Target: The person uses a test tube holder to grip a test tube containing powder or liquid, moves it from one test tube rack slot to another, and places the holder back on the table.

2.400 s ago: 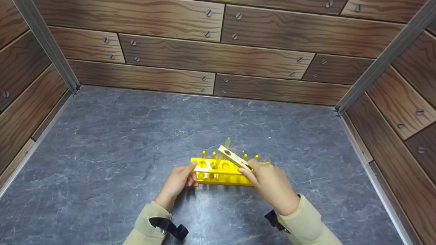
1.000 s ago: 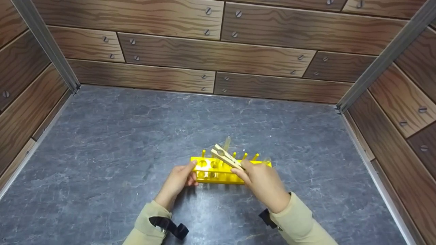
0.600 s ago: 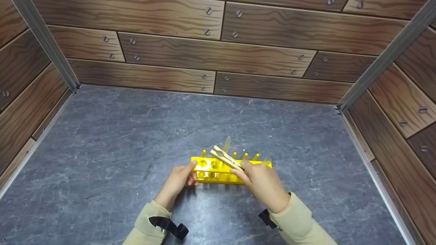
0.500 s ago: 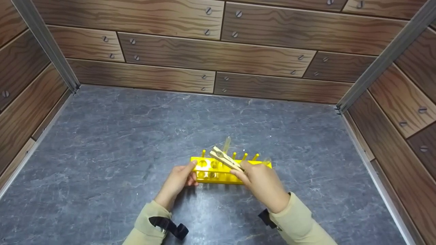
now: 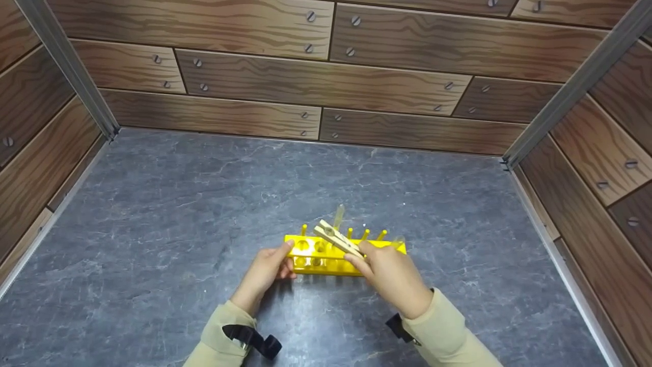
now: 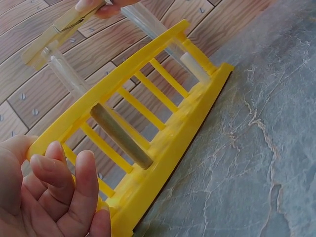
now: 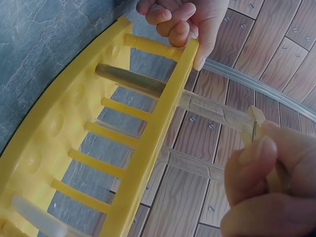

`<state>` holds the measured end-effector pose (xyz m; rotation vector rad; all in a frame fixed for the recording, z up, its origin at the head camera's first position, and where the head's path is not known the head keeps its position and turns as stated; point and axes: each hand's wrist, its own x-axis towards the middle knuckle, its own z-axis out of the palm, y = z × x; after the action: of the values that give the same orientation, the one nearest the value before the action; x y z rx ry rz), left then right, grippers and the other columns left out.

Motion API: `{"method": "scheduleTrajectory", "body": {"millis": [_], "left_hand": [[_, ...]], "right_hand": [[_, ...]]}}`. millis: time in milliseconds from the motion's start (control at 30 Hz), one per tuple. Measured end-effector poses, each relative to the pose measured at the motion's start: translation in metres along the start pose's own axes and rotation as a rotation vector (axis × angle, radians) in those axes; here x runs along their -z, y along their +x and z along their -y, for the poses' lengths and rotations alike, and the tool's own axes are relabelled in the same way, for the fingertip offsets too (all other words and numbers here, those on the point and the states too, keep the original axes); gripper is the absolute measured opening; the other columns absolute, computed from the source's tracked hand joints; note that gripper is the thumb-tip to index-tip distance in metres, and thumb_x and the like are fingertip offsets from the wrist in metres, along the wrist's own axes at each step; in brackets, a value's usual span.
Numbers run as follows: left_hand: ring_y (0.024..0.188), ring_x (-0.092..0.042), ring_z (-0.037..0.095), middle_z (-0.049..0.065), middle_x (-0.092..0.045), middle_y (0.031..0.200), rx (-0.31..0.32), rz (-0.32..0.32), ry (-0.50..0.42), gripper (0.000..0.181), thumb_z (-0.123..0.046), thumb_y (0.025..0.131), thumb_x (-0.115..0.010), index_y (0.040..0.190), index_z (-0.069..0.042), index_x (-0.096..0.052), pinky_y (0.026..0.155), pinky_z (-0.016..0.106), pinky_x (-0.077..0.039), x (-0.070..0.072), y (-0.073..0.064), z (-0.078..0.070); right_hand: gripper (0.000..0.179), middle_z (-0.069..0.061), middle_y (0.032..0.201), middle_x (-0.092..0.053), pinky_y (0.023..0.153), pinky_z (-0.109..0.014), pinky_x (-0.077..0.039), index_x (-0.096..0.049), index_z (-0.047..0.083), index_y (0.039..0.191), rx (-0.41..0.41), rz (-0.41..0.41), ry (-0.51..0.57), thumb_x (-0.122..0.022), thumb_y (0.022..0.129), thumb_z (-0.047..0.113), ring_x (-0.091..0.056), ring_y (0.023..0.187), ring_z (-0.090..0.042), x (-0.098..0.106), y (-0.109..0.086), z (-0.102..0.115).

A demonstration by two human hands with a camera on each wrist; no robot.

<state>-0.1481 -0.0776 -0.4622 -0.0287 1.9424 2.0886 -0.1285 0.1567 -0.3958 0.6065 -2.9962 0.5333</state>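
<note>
A yellow test tube rack (image 5: 331, 270) stands in front of me. My left hand (image 5: 267, 266) grips its left end, thumb on the top plate and fingers beneath it. My right hand (image 5: 397, 272) pinches a wooden test tube clamp (image 5: 340, 241) slanting over the rack. In both wrist views the clamp's tip is at the mouth of a test tube (image 6: 66, 74) with olive-brown contents (image 7: 131, 79), upright in the rack near my left hand. Another tube with whitish contents (image 6: 194, 66) stands at the far right end. A clear tube (image 7: 192, 163) rises behind.
The rack's yellow drying pegs (image 5: 366, 234) stick up along its back side. Grey marbled tabletop (image 5: 204, 204) spreads around it. Wood-patterned walls (image 5: 326, 86) with metal corner posts (image 5: 565, 92) enclose the back and sides. Black straps (image 5: 252, 340) sit on both sleeves.
Since the earliest frame my right hand has shifted the clamp a little to the left, and its tip now shows more spread. Over the last second hardly anything differs. The left hand stays put.
</note>
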Motion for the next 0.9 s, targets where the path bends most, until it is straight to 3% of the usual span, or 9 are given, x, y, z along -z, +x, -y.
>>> {"method": "scheduleTrajectory", "body": {"millis": [500,900], "left_hand": [[0.049,-0.055,0.012,-0.003,-0.041,0.045,-0.003,-0.003,0.006,0.045,-0.022,0.099,-0.045,0.058,-0.006,-0.053,0.059,0.028,-0.052,0.0005,0.0026,0.0043],[0.051,-0.056,0.012,-0.003,-0.041,0.046,0.003,-0.006,0.009,0.043,-0.021,0.099,-0.045,0.06,-0.005,-0.054,0.06,0.028,-0.052,0.0002,-0.0007,-0.002]], "right_hand": [[0.035,0.009,0.053,-0.03,0.038,-0.02,-0.024,-0.049,0.016,0.075,0.0,-0.001,0.029,-0.046,0.096,0.044,-0.024,0.041,-0.004,-0.0029,-0.0002,-0.0003],[0.03,0.01,0.053,-0.031,0.037,-0.018,-0.025,-0.05,0.016,0.075,0.013,-0.013,0.038,-0.05,0.095,0.038,-0.025,0.041,-0.003,-0.0021,-0.0004,0.0015]]}}
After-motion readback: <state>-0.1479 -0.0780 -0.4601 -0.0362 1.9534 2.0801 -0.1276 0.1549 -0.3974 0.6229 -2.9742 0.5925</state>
